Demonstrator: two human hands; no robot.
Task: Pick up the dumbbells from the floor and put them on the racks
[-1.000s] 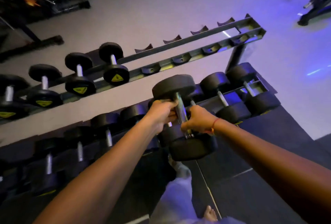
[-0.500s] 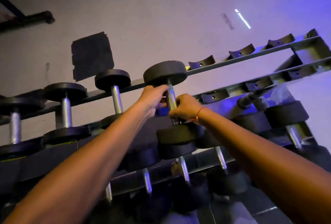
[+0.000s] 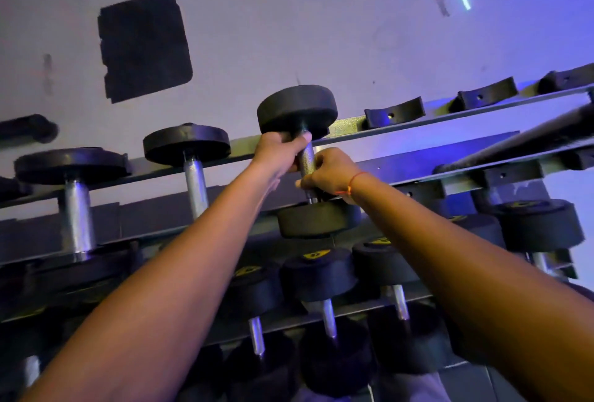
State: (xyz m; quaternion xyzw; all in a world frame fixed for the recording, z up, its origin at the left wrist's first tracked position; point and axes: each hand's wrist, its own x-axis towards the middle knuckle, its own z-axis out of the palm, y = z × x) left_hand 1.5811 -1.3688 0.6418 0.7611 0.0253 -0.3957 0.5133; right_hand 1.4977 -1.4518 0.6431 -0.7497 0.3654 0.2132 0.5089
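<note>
A black dumbbell (image 3: 297,110) with a knurled steel handle sits across the top tier of the rack (image 3: 414,162), its far head over the back rail and its near head over the front rail. My left hand (image 3: 279,149) grips the upper part of the handle. Just below it, my right hand (image 3: 328,171) grips the lower part; a red thread circles that wrist. Whether the heads rest fully in their saddles I cannot tell.
Two more dumbbells (image 3: 189,157) lie on the top tier to the left. Vacant black saddles (image 3: 393,112) follow to the right. The lower tier holds several dumbbells (image 3: 321,276). A dark square patch (image 3: 144,46) marks the grey floor behind the rack.
Both hands carried the dumbbell up from in front of the lower tier onto the top tier. The view has closed in on the rack.
</note>
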